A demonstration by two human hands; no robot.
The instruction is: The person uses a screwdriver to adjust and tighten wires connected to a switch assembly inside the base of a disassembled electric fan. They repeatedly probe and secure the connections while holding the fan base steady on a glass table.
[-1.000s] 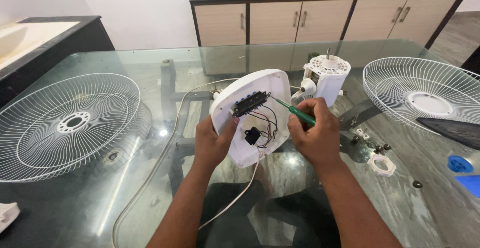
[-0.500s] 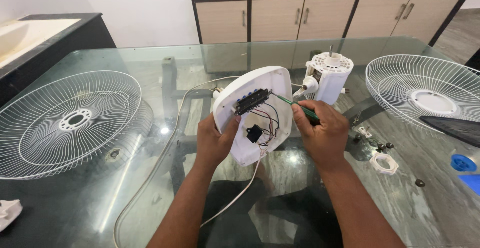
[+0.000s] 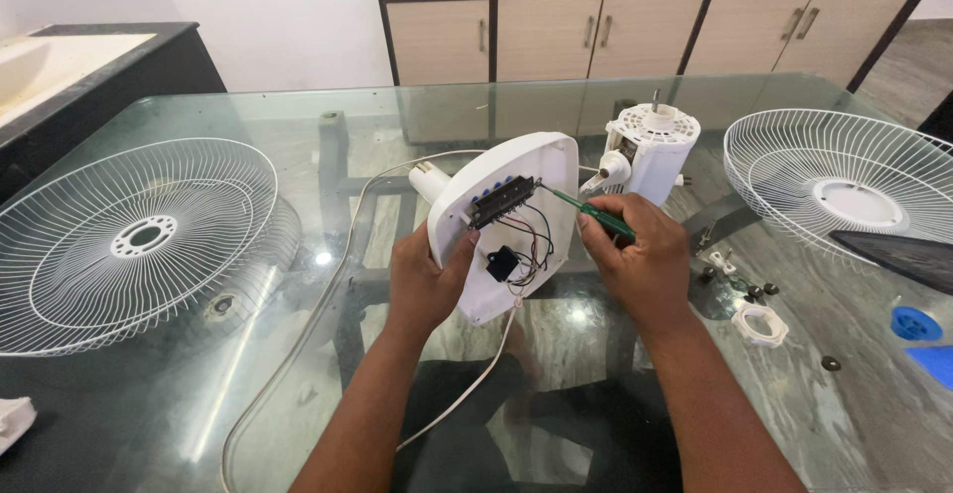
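- Here, the left hand [image 3: 422, 280] has its grip closed on the lower left edge of a white fan base cover [image 3: 506, 220], thumb on the inner face, holding it tilted up above the glass counter [image 3: 298, 116] with its open underside toward the camera.
- Inside the cover sit a black switch block [image 3: 502, 201], a small black part [image 3: 501, 262] and thin black and red wires [image 3: 536, 245].
- The right hand [image 3: 640, 260] is closed round a green-handled screwdriver [image 3: 596, 213], whose tip points at the switch block's right end.
- A white cord [image 3: 467, 389] hangs from the cover's lower end, down between the forearms.
- Just behind the cover stands a white fan motor housing [image 3: 650, 150].
- A white wire fan guard [image 3: 134, 240] lies at the left and another [image 3: 844, 190] at the right, both well apart from the hands.
- Near the right wrist lie a white plastic nut [image 3: 759, 322] and small dark screws [image 3: 759, 291].
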